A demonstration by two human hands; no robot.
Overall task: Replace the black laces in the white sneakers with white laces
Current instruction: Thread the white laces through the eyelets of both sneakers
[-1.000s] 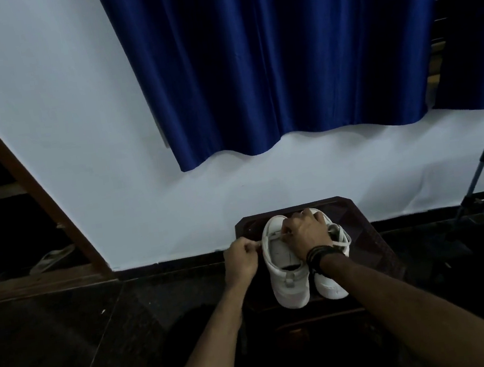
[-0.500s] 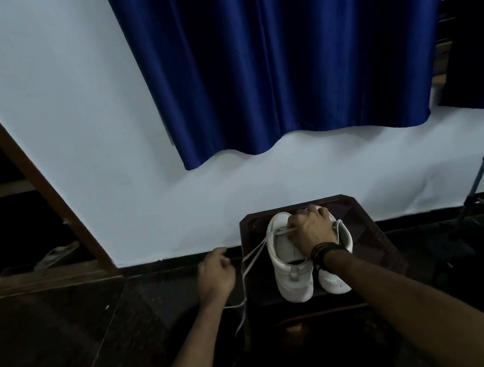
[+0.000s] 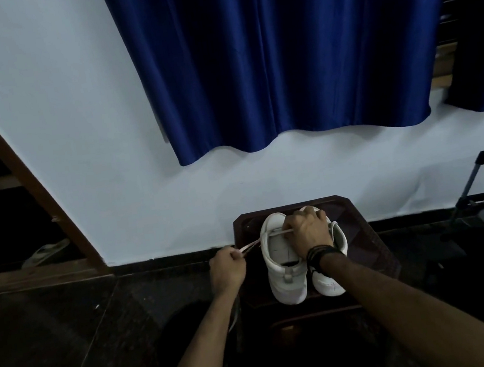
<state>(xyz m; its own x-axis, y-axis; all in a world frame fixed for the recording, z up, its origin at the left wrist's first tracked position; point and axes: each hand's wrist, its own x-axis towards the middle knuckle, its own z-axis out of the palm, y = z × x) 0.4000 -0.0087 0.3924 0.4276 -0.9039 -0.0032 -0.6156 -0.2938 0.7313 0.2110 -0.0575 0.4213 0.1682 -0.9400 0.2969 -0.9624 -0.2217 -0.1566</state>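
Head view, lacing step. My left hand (image 3: 227, 267) has come back in toward the shoes: half a second ago it was drawn out to the left with long slack of white lace (image 3: 250, 246) trailing down beside the counter (image 3: 366, 247); now it sits just beside the left sneaker (image 3: 282, 267), fingers curled and pinching the lace, which runs short and taut from the fist to the shoe's far eyelets. My right hand (image 3: 307, 231) has stayed where it was, resting over the front of the pair, fingers curled down on the lace bar that crosses the left sneaker near its toe. I judge this as one pass of the white lace pulled through and taken up, so the left sneaker is at its first rows only; the upper eyelets look unlaced.

Both sneakers stand side by side on the dark counter against the wall, heels toward me.

Hard to make out: the right sneaker (image 3: 329, 284) is largely covered by my right wrist and its dark bands (image 3: 321, 254), so I cannot tell its lacing state. No black lace is visible. The lace's free end is hidden in my left fist; a pale strip below my left forearm may be its tail, but the dim light leaves that unsure.
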